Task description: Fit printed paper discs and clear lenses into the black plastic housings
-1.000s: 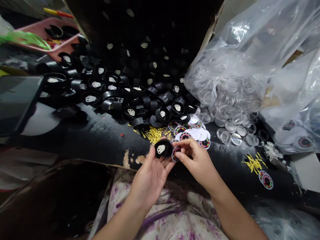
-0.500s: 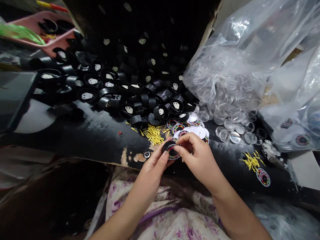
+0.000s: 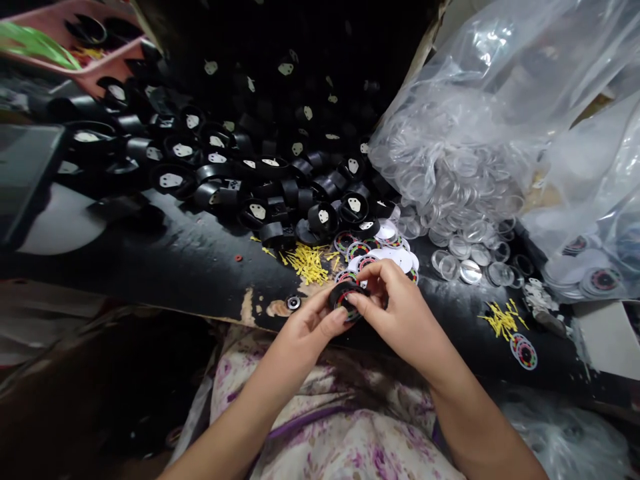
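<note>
My left hand [image 3: 313, 321] is closed around the side of a round black gauge housing [image 3: 340, 291], just above the front of the bench. A printed dial disc [image 3: 354, 313] with coloured markings lies in the housing's open face. My right hand [image 3: 393, 303] is closed at the other side, its thumb pressing on the dial and its fingers at the rim. Behind the hands lie loose dial discs [image 3: 367, 252], some white side up, and a heap of yellow pointers [image 3: 307, 261]. A small black ring-shaped part [image 3: 293, 303] sits on the bench to the left.
Many black housings [image 3: 260, 210] with pale plates are piled at the back. Clear round covers [image 3: 460, 233] spill from a plastic bag [image 3: 465, 113] at right. More yellow pointers [image 3: 503, 320] and two dials [image 3: 525, 351] lie front right. A pink basket [image 3: 100, 70] stands back left.
The dial has moved from partly outside the housing's rim to sitting deeper in its face. My right thumb now presses on it. The view has shifted slightly.
</note>
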`<state>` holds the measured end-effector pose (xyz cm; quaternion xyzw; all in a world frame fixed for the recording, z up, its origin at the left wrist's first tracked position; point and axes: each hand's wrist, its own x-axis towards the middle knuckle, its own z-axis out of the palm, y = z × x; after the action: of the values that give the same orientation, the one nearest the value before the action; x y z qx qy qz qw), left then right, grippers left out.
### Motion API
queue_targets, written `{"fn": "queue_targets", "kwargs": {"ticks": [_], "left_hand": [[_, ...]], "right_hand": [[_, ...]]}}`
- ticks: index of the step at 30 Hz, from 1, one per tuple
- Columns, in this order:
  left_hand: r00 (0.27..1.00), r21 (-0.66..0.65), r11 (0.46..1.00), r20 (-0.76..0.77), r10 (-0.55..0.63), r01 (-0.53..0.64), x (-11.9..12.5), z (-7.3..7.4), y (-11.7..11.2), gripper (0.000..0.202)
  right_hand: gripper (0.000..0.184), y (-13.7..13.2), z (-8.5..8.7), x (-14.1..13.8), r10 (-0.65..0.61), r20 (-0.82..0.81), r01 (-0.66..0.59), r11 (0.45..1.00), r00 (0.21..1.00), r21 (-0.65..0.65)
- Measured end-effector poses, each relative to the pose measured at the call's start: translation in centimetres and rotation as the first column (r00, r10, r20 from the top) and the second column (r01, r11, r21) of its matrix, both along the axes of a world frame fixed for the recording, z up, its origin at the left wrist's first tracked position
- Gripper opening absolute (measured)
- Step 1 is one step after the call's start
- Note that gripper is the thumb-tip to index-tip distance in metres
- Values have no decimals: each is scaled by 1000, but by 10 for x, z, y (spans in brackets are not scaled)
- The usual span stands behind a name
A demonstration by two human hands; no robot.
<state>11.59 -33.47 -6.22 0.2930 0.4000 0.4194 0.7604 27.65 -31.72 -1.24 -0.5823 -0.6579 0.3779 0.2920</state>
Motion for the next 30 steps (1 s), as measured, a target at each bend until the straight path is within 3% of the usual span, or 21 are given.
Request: {"fn": "queue_targets", "kwargs": {"ticks": [5,8,11,13,15,17,19,25,30], "left_hand": [[990,15,1000,-143,-8,11,-11,-5,-6,31],[978,11,995,-181,103,-102,-24,-8,-7,30],[943,-27,948,-117,311,-316,-34,-3,-3,23],[914,-51,914,-68,399,-403,-37,2,-1,19],[899,-59,897,-33,438,-439,-36,6,0,18],[891,-65,889,-8,453,-453,-34,7,0,19],[883,-63,882,16,469,-467,-31,6,0,21],[884,-25,889,93,458,-457,-20,7,5,17],[898,-49,906,118,423,-420,-20,13,7,19]], "right_hand": [[24,-8,0,-3,131,-57,-135,988,990,-76],[20,2,-2,-10,186,-46,-187,982,982,-31],[14,24,-10,-24,129,281,-165,981,951,106],[13,38,-16,-34,93,542,-210,965,835,157],[12,49,-21,-43,98,683,-274,950,723,153],[11,53,-22,-48,98,733,-300,942,673,149],[10,53,-20,-49,106,721,-298,944,684,143],[5,33,-9,-40,158,472,-256,955,867,151],[11,18,-4,-33,121,453,-258,932,883,254]]}}
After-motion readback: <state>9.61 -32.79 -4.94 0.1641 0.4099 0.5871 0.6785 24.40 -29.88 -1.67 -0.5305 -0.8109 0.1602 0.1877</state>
